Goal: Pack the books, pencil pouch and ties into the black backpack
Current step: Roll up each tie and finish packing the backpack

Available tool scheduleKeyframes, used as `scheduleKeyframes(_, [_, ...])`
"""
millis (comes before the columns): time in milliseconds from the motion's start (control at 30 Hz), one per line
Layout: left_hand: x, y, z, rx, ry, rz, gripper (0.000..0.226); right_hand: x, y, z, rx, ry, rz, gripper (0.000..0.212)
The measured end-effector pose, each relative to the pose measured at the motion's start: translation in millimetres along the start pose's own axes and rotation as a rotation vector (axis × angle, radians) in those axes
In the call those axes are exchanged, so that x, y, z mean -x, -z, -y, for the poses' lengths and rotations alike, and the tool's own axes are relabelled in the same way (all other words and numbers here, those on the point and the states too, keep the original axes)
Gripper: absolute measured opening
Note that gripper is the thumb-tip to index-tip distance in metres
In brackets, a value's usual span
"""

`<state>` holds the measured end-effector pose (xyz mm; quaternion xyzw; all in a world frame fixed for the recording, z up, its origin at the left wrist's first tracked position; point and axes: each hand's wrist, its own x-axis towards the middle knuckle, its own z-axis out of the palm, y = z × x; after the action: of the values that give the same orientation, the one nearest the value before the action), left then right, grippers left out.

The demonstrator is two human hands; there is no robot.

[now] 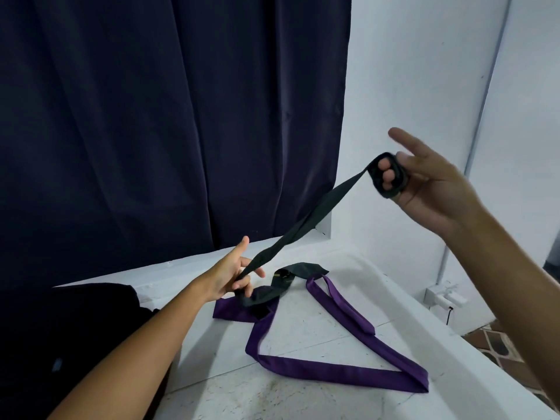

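While the black tie (315, 213) hangs taut in the air, its narrow end is looped around three curled fingers (385, 174) of the right hand (430, 189); index finger sticks out straight, clear of the fabric. From there the tie runs diagonally down to the left hand (233, 277), which pinches it mid-length, thumb pointing up, lower fingers curled round the cloth. Below that grip the wide end drops onto the white counter (303, 395), crumpled, lining side up with a small gold-ish label showing. Fabric is matte, dark, slightly twisted along the stretched span. Purple tie (333, 368) lies loose on the counter in an open loop, satin sheen, one end partly under the black tie's wide end, narrow tip pointing toward the right edge. Black backpack (75, 328) sits at the left, touching the left forearm, details too dark to read. Dark navy curtain (166, 116) behind, white wall (424, 71) to the right.
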<state>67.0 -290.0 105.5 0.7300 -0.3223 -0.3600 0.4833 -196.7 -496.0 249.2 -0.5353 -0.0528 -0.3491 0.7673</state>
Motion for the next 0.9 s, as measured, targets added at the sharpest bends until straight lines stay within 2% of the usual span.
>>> scheduleKeyframes(200, [-8,26,21,-0.319,0.084,-0.196,0.098,-5,-7,17,-0.025,0.072,-0.039,0.042])
scheduleKeyframes(300, [-3,26,2,-0.387,0.154,-0.165,0.105,-5,-11,17,0.058,0.064,-0.031,0.044])
scheduleKeyframes(367, [1,13,-31,-0.233,0.086,-0.059,0.104,-7,-14,15,0.120,0.047,-0.026,0.045])
scheduleKeyframes(467, [14,0,-98,0.314,-0.159,0.095,0.091,-7,-19,8,0.154,0.012,-0.024,0.046])
scheduleKeyframes(533, [18,8,-134,0.489,-0.293,0.108,0.085,-7,-22,4,0.159,-0.001,-0.026,0.046])
scheduleKeyframes(567, [18,15,-148,0.473,-0.299,0.051,0.083,-6,-23,3,0.162,-0.009,-0.029,0.046])
scheduleKeyframes(600, [15,22,-158,0.358,-0.273,-0.075,0.081,-5,-25,1,0.163,-0.020,-0.030,0.046])
scheduleKeyframes(700, [5,33,-170,-0.358,-0.131,-0.547,0.060,0,-29,-3,0.170,-0.065,-0.006,0.050])
scheduleKeyframes(733, [1,32,-170,-0.468,-0.181,-0.632,0.050,1,-31,-3,0.172,-0.080,0.008,0.051])
scheduleKeyframes(767, [2,26,-170,-0.434,-0.296,-0.619,0.040,3,-33,-4,0.173,-0.092,0.022,0.051])
scheduleKeyframes(800, [7,14,-168,-0.329,-0.445,-0.526,0.037,4,-35,-5,0.171,-0.103,0.035,0.052])
scheduleKeyframes(900, [32,-38,-145,-0.006,-0.780,-0.208,0.051,7,-45,-9,0.148,-0.136,0.088,0.054])
